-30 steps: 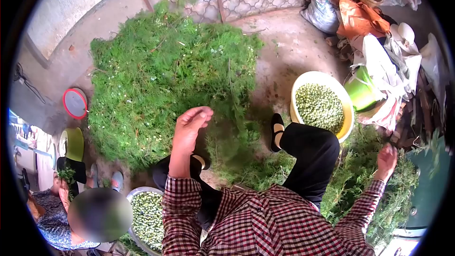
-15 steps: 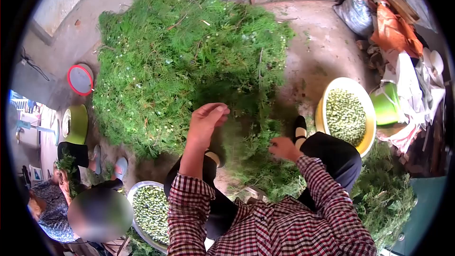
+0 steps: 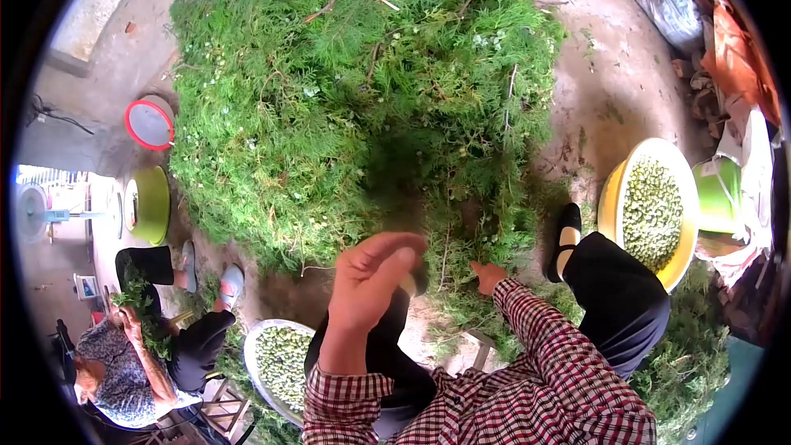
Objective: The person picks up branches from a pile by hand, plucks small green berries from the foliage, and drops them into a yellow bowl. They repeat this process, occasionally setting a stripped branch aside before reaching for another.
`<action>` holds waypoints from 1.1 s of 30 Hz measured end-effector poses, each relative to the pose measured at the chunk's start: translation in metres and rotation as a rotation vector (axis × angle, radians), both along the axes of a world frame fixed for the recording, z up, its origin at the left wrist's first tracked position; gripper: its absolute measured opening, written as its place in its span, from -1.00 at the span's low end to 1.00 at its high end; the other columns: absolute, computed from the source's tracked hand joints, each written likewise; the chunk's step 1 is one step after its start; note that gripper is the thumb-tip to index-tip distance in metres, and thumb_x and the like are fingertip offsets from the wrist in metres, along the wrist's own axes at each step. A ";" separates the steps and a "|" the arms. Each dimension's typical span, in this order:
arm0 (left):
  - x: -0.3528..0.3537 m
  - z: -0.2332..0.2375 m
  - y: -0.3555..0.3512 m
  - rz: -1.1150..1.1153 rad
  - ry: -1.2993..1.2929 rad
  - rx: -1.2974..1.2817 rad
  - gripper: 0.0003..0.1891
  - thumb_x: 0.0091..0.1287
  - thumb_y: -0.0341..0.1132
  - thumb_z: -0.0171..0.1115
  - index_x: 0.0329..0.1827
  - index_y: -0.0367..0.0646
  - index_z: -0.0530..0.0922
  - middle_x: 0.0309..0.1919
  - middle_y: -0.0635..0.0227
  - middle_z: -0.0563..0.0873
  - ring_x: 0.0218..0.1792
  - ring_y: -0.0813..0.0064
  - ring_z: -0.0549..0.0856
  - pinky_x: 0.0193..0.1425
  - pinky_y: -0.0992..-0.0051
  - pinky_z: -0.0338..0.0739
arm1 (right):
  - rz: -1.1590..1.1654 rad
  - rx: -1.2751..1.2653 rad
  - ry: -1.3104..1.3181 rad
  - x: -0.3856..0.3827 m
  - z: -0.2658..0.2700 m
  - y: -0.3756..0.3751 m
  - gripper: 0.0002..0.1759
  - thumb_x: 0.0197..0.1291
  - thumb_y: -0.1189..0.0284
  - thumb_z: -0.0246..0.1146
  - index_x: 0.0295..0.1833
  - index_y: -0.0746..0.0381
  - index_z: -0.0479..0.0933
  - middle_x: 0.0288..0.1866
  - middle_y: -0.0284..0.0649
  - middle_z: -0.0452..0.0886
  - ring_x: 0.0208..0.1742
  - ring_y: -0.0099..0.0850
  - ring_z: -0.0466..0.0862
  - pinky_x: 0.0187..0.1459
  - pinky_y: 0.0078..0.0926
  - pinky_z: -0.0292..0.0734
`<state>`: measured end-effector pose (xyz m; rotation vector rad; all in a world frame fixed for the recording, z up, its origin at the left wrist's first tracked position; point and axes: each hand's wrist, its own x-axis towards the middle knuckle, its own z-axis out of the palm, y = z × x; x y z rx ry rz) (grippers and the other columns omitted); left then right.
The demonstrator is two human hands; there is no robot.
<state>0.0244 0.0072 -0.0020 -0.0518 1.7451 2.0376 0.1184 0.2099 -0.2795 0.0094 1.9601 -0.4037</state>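
My left hand (image 3: 375,276) is raised in the middle, its fingers curled together with the thumb; whatever they hold is hidden. Just above it, part of the big heap of green branches (image 3: 272,132) looks dark and blurred. To the right and lower, my right hand (image 3: 490,277) is closed over loose green sprigs (image 3: 461,305) between my knees, one finger reaching left. What it grips is too small to tell.
A yellow basin (image 3: 610,206) of green berries stands right, a metal basin (image 3: 255,363) of berries lower left. Another person (image 3: 124,363) sits at left holding sprigs. Beyond are a green tub (image 3: 150,206), a red-rimmed sieve (image 3: 148,122) and piled bags (image 3: 671,12).
The view has shifted, so the heap looks larger and nearer. My left hand appears lower and closer to the camera. My right hand sits slightly lower, its fingers among the sprigs.
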 end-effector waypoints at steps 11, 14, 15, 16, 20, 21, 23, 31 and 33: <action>0.003 -0.002 -0.002 -0.048 0.029 -0.017 -0.83 0.24 -0.41 0.11 -0.19 -0.30 0.58 -0.33 0.36 0.65 -0.36 0.63 0.56 -0.21 0.62 0.47 | 0.113 -0.117 0.433 0.001 0.017 0.008 -0.77 0.07 0.36 0.15 -0.24 0.31 0.44 -0.30 -0.04 0.49 -0.25 -0.16 0.49 -0.21 -0.17 0.43; 0.003 -0.004 0.006 -0.039 0.185 -0.043 -0.84 0.23 -0.42 0.10 -0.21 -0.30 0.58 -0.35 0.39 0.64 -0.37 0.65 0.54 -0.24 0.63 0.45 | 0.107 -0.277 0.521 -0.007 0.083 0.013 -0.78 0.05 0.34 0.16 -0.32 0.29 0.43 -0.37 -0.05 0.48 -0.30 -0.17 0.48 -0.28 -0.16 0.39; 0.004 -0.003 0.008 -0.059 0.190 -0.064 -0.85 0.22 -0.44 0.11 -0.21 -0.30 0.57 -0.38 0.43 0.63 -0.37 0.68 0.54 -0.24 0.66 0.44 | 0.121 -0.337 0.590 -0.010 0.101 0.017 -0.75 0.07 0.30 0.15 -0.38 0.31 0.42 -0.45 -0.07 0.45 -0.37 -0.15 0.46 -0.31 -0.14 0.35; 0.005 -0.005 0.011 -0.101 0.269 -0.126 -0.85 0.22 -0.43 0.11 -0.21 -0.29 0.57 -0.38 0.44 0.62 -0.37 0.69 0.54 -0.24 0.66 0.44 | 0.085 -0.351 0.649 -0.012 0.120 0.020 -0.75 0.01 0.29 0.16 -0.37 0.29 0.44 -0.43 -0.08 0.48 -0.36 -0.14 0.48 -0.29 -0.15 0.38; 0.015 -0.022 0.034 -0.270 0.618 -0.391 -0.77 0.12 -0.35 0.21 -0.18 -0.24 0.53 -0.30 0.28 0.62 -0.30 0.44 0.59 -0.20 0.51 0.48 | -0.055 -0.412 0.769 -0.014 0.179 0.029 -0.74 -0.09 0.31 0.21 -0.31 0.26 0.49 -0.41 -0.10 0.54 -0.36 -0.16 0.54 -0.28 -0.25 0.45; 0.020 -0.032 0.042 -0.298 0.809 -0.473 -0.73 0.09 -0.34 0.23 -0.16 -0.23 0.52 -0.27 0.23 0.61 -0.27 0.35 0.59 -0.18 0.46 0.48 | -0.089 -0.427 0.774 -0.015 0.193 0.032 -0.74 -0.09 0.32 0.22 -0.30 0.27 0.49 -0.42 -0.11 0.55 -0.38 -0.18 0.55 -0.29 -0.29 0.46; 0.025 -0.047 0.055 -0.470 0.889 -0.512 -0.60 -0.01 -0.30 0.27 -0.07 -0.18 0.47 -0.17 0.10 0.57 -0.16 0.09 0.55 -0.10 0.31 0.47 | -0.260 -0.578 0.811 -0.014 0.227 0.035 -0.75 -0.06 0.36 0.23 -0.27 0.28 0.49 -0.40 -0.10 0.57 -0.39 -0.23 0.58 -0.29 -0.36 0.47; 0.038 -0.004 0.078 -0.487 0.742 -0.289 -0.76 0.11 -0.42 0.16 -0.13 -0.19 0.53 -0.39 0.24 0.61 -0.38 0.40 0.60 -0.27 0.52 0.49 | -0.577 -0.871 0.823 -0.015 0.294 0.068 -0.77 0.06 0.56 0.22 -0.12 0.28 0.52 -0.38 -0.36 0.59 -0.42 -0.63 0.51 -0.33 -0.65 0.47; 0.026 -0.001 0.076 -0.403 0.699 -0.261 -0.81 0.14 -0.46 0.14 -0.17 -0.23 0.55 -0.47 0.34 0.61 -0.45 0.55 0.57 -0.34 0.59 0.46 | -0.773 -0.973 0.723 -0.019 0.302 0.074 -0.66 0.09 0.56 0.21 0.03 0.22 0.48 -0.37 -0.36 0.62 -0.42 -0.65 0.54 -0.34 -0.69 0.51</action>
